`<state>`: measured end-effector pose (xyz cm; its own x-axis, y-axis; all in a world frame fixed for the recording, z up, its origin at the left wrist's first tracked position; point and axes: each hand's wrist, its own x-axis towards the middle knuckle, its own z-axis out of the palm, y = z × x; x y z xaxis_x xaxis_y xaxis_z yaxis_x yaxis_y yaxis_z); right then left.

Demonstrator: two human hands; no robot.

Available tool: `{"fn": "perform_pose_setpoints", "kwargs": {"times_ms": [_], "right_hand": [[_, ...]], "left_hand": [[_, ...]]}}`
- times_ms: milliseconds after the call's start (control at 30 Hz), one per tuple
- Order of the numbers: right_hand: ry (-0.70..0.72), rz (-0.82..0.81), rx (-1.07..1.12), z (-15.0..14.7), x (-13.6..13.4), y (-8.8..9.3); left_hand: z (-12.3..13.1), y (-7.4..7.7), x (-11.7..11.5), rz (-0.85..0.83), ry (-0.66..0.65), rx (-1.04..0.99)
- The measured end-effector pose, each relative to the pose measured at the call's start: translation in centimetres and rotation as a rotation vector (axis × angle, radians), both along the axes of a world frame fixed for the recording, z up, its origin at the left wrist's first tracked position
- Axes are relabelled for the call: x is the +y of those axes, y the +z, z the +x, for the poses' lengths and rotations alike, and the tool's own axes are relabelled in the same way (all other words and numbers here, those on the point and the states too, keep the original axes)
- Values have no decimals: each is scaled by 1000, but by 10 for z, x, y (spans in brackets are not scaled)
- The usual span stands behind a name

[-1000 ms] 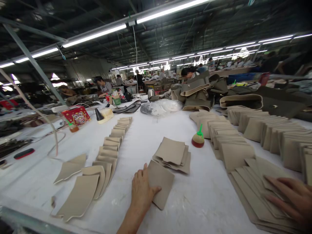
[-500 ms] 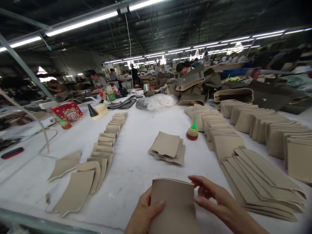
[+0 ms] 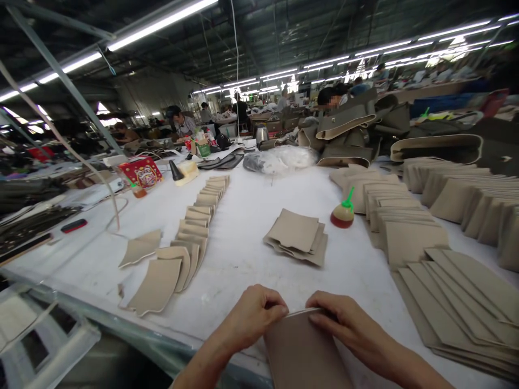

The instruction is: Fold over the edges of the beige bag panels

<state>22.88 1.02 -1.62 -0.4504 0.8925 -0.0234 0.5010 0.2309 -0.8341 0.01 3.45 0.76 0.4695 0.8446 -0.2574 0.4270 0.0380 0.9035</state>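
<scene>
At the near edge of the white table (image 3: 243,216) I hold one beige leather piece (image 3: 304,351) upright in both hands. My left hand (image 3: 253,316) pinches its top left corner with the thumb on the front. My right hand (image 3: 351,327) pinches the top right edge, fingers curled over it. Just beyond lies a small loose stack of the same beige pieces (image 3: 298,237).
A fanned row of beige pieces (image 3: 190,237) runs along the left. Larger overlapping stacks (image 3: 446,270) fill the right side. A red glue bottle with a green nozzle (image 3: 343,213) stands mid-table. A red box (image 3: 140,172) and clear plastic bags (image 3: 284,159) sit farther back; other people work beyond.
My left hand lifted a beige piece off the table and drew it toward me. My right hand left the right-hand stack and joined it on the piece's top edge.
</scene>
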Motion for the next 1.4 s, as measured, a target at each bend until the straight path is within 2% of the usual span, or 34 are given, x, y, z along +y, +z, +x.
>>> {"fn": "perform_pose_setpoints", "kwargs": {"times_ms": [133,367,533,700,833,1133,1267,1400], "right_hand": [[29,17,-26,2,-1,-1],[74,66,-60,3,-2,3],[83,80,-62,1,-6,-3],[75,136,-88,-4,-16,-1],[137,206,-169,-15,-21,4],[221,320,-367,-25,-10,9],[250,386,-443,-28,0,9],[319,468,-463,-29,3,14]], "left_hand": [[-1,-4,1,-66,-62,-28],[0,-9,4,-223,-93,-53],[-1,-11,4,-293,-110,-72],[0,-19,4,-366,-51,-137],[4,-22,4,-393,-13,-191],[12,-27,-1,-356,5,-158],[16,-28,-1,-250,23,-76],[15,-22,4,-97,11,10]]}}
